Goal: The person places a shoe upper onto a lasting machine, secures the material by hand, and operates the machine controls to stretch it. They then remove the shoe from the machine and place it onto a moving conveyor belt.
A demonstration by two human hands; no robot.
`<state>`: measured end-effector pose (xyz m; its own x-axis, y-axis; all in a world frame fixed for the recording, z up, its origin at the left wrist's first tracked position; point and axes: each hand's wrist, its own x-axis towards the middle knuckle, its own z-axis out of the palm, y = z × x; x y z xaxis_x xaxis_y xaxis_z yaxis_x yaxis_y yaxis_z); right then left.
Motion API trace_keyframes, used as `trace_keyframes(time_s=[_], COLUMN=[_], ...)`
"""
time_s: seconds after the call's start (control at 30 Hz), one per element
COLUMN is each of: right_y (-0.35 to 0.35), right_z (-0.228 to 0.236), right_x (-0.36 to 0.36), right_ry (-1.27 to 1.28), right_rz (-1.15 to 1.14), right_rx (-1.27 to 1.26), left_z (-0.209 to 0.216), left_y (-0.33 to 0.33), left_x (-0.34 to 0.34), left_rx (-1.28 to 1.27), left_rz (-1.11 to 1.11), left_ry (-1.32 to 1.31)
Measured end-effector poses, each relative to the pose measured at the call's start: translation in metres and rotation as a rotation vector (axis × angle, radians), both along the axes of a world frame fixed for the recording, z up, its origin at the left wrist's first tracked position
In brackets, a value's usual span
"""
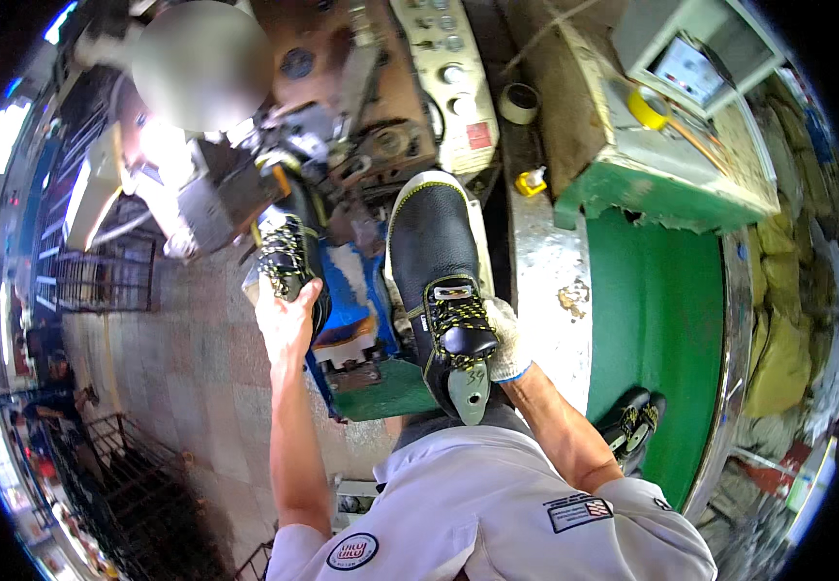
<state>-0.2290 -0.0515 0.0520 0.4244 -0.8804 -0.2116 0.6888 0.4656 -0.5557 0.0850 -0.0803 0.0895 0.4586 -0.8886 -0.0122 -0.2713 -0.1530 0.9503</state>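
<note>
My bare left hand (287, 318) is closed round the heel end of a black shoe (309, 232) with black-and-yellow laces. That shoe's toe reaches up to the machine's metal head (216, 198), which partly hides it. On my right, a second black shoe (429, 232) with yellow stitching points its toe away from me. A greenish shoe last (471, 395) sticks out of its ankle opening. My right hand (508, 341), in a pale knitted glove, grips this shoe's side near the laces; its fingers are mostly hidden behind the shoe.
A control panel (453, 92) with knobs borders the brown machine body (293, 24). To the right, a green bench surface (666, 320) carries a pair of black shoes (637, 421). Above it, a worn shelf (671, 184) holds a yellow tape roll (648, 108). Metal racks (105, 261) stand left.
</note>
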Motion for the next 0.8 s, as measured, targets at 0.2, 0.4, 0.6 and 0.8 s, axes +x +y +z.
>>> trace_keyframes(time_s=[0.2, 0.4, 0.6, 0.8], right_y=[-0.022, -0.063, -0.100, -0.119], right_z=[0.007, 0.014, 0.002, -0.041], right_x=[0.072, 0.144, 0.176, 0.192], right_ry=[0.101, 0.181, 0.288, 0.658], right_rz=[0.031, 0.084, 0.033, -0.202], right_rx=[0.065, 0.000, -0.051, -0.402], left_z=[0.027, 0.020, -0.003, -0.022], left_y=[0.046, -0.027, -0.060, -0.063], left_x=[0.066, 0.052, 0.070, 0.051], left_rx=[0.213, 0.081, -0.039, 0.052], left_rz=[-0.203, -0.200, 0.013, 0.127], left_ry=[0.138, 0.545, 0.541, 0.547])
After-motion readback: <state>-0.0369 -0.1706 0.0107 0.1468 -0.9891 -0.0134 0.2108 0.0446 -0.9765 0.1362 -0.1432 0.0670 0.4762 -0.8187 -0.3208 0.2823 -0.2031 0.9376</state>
